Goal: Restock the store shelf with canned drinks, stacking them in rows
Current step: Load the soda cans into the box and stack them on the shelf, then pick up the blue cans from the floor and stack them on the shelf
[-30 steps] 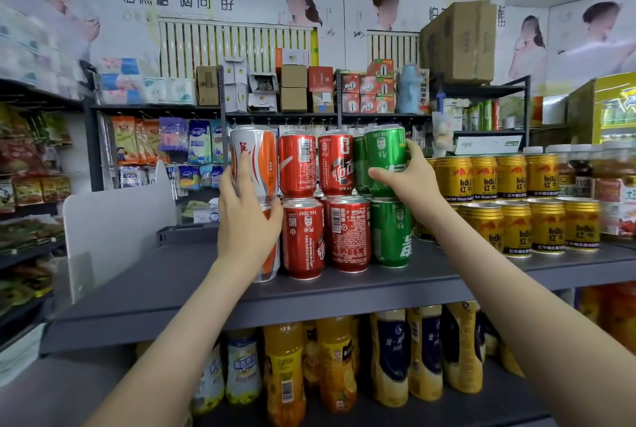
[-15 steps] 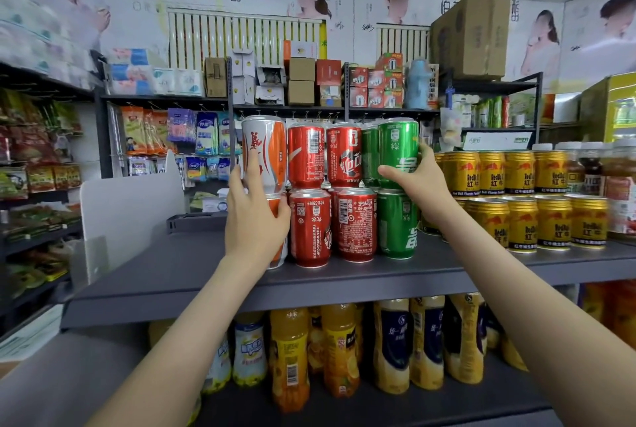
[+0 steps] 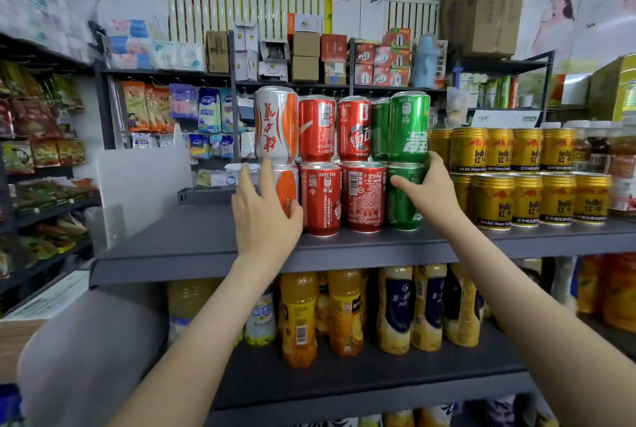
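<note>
Bracing a two-tier block of cans on the grey shelf (image 3: 192,247) — left hand (image 3: 266,220) wraps loosely around the lower orange can (image 3: 287,191), fingers spread up toward the upper orange-and-white can (image 3: 275,125). Right hand (image 3: 430,191) grips the lower green can (image 3: 401,199), touching the upper green can (image 3: 409,127). Red cola cans (image 3: 339,165) sit between; gold energy-drink cans (image 3: 530,175) stand just beside on the right.

Gold cans (image 3: 526,199), right of frame, read "RedBull"; a lower red can (image 3: 321,199) reads "FIFA WORLD CUP".
</note>
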{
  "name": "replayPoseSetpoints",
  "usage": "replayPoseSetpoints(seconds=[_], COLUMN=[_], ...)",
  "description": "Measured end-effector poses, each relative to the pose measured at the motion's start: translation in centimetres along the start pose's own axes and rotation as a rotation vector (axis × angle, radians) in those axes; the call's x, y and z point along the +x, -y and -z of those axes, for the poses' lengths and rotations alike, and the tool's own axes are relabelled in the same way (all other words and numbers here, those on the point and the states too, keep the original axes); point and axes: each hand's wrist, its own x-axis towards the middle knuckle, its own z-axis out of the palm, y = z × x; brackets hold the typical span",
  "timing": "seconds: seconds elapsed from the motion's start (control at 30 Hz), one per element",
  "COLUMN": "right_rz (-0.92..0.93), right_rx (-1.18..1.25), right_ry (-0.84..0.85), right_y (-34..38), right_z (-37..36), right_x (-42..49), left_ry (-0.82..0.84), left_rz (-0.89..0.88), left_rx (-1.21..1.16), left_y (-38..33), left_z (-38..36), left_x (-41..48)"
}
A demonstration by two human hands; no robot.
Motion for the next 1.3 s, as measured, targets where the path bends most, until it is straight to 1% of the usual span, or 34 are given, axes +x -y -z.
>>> replayPoseSetpoints(seconds=[0.13, 0.2, 0.27, 0.33, 0.4, 0.5, 0.6, 0.7, 0.8, 0.87, 0.9, 1.0, 1.1, 1.2, 1.3], right_rz=[-0.058, -0.059, -0.043, -0.028, 0.025, 0.132, 0.123, 0.02, -0.141, -0.259, -0.304, -0.443, -0.661, -0.897, -1.077], right_rx=[-0.145, -0.213, -0.269, -0.291, -0.31, -0.372, -0.428, -0.453, -0.461, -0.456, -0.454, -0.467, -0.475, -0.495, -0.52], right_ry=[0.015, 0.025, 0.025, 0.024, 0.021, 0.031, 0.154, 0.282, 0.365, 0.412, 0.418, 0.414, 0.436, 0.465, 0.46], right_y=[-0.5, -0.7, -1.0, -1.5, -2.1, -3.5, -5.9, -9.6, -14.0, -17.2, -18.8, -24.2, -29.9, -35.4, -40.5], right_z=[0.2, 0.4, 0.6, 0.9, 1.4, 2.4, 3.9, 5.7, 8.0, 9.7, 10.6, 13.1, 14.9, 16.1, 16.5], right_x=[-2.5, -4.0, -5.9, -8.6, -11.9, -17.2, -22.3, -27.2, -32.5, -36.4, -38.5, -45.5, -53.4, -62.4, -71.4], left_ry=[-0.002, 0.017, 0.007, -0.042, -0.064, 0.027, 0.143, 0.342, 0.561, 0.736, 0.815, 0.967, 1.149, 1.266, 1.397], left_rz=[-0.007, -0.026, -0.071, -0.138, -0.188, -0.237, -0.267, -0.228, -0.214, -0.136, -0.098, -0.068, -0.002, 0.089, 0.148], left_rx=[0.079, 0.069, -0.019, -0.134, -0.194, -0.287, -0.309, -0.323, -0.274, -0.257, -0.25, -0.199, -0.162, -0.167, -0.164], left_y=[1.2, 1.6, 1.9, 1.8, 1.3, 0.1, -1.1, -2.2, -2.4, -2.2, -2.1, -1.7, -0.3, 2.0, 5.5], left_z=[0.2, 0.4, 0.7, 0.9, 0.6, -0.7, -2.0, -3.7, -5.8, -7.0, -7.6, -9.0, -10.3, -11.8, -13.7], left_x=[-2.0, -3.1, -4.7, -7.2, -10.6, -16.5, -21.9, -27.5, -34.3, -39.3, -41.9, -50.3, -58.9, -67.6, -75.7])
